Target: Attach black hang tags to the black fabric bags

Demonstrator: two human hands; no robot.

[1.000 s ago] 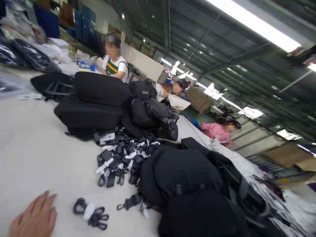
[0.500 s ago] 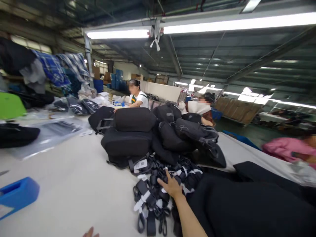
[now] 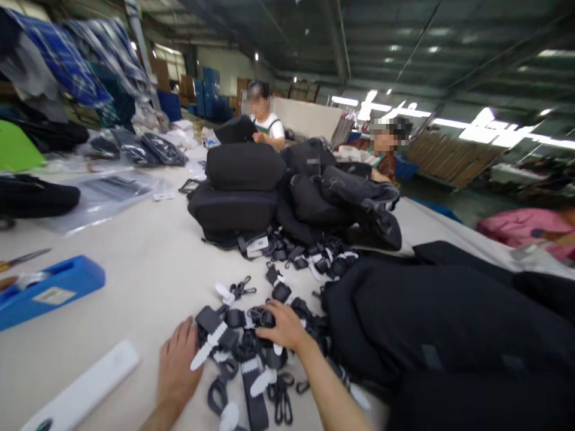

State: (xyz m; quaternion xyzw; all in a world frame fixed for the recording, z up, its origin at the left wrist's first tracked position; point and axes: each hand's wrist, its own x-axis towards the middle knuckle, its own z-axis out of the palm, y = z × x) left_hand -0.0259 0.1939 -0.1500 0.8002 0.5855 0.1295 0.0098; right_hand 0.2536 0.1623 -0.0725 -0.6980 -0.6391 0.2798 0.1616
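Straps (image 3: 251, 350), black with white tags, lie heaped at lower centre of the head view. Right hand (image 3: 282, 326) curls its fingers onto the heap's top; left hand (image 3: 177, 368) rests flat, fingers together, touching its left edge. Pale table (image 3: 135, 275) carries black bags (image 3: 238, 191) at centre, a blue tray (image 3: 54, 290) at left.

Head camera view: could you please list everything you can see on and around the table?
strap bundles: many, black with white tags, near table edge under both hands
black bags: a stacked heap, mid-table
large black bag: one, right foreground
blue tray: one, left edge
white flat bar: one, lower left
clear plastic sleeves: a few, left of the heap
table: one, off-white
co-workers: two seated behind the heap; a pink sleeve far right
left hand: flat beside the straps, touching them
right hand: resting on the strap pile, fingers curled
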